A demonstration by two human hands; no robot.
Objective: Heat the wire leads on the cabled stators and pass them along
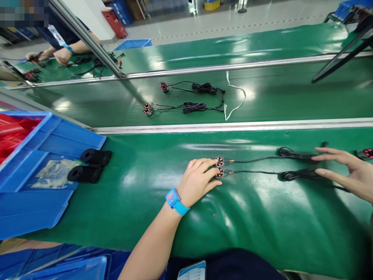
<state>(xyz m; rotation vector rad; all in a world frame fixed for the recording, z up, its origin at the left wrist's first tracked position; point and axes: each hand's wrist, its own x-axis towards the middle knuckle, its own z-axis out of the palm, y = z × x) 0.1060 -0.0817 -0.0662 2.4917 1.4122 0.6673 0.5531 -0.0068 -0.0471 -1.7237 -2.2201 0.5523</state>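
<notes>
**Two motor leads being laid out straight, one hand at each end**

- Left hand (198, 181): palm down, fingers loosely bent, fingertips resting on the upper motor (219, 161) and lower motor (219, 173). It pins them and has no closed grip on either. Blue wrist strap (176, 201) is on that arm.
- Right hand (349, 171): flat and spread wide, holding nothing. Fingertips lie on or just over the upper cable bundle (294, 154) and lower cable bundle (300, 175). I can't tell how firm the contact is.
- Both motors sit side by side, touching or nearly so, on the green counter (262, 225) in front of the person. Their thin leads run right to the bundles, roughly parallel.

My read on doing this well:
- Keep light downward pressure on the motor bodies and stay off the exposed windings.
- Ease the bundles away only until the slack is gone. The leads look thin where they join the motors.
- Keep the two leads uncrossed and the bundles apart.

Around it:
- Two black round parts (90, 165) lie near the blue bin (72, 140) to the left.
- Two more motor-and-cable sets (186, 107) and a white strip (233, 97) lie on the middle belt.
- A co-worker's hands (62, 56) are at the far belt, top left.
- A red-lit part (367, 153) sits at the right edge, too cropped to identify.
</notes>
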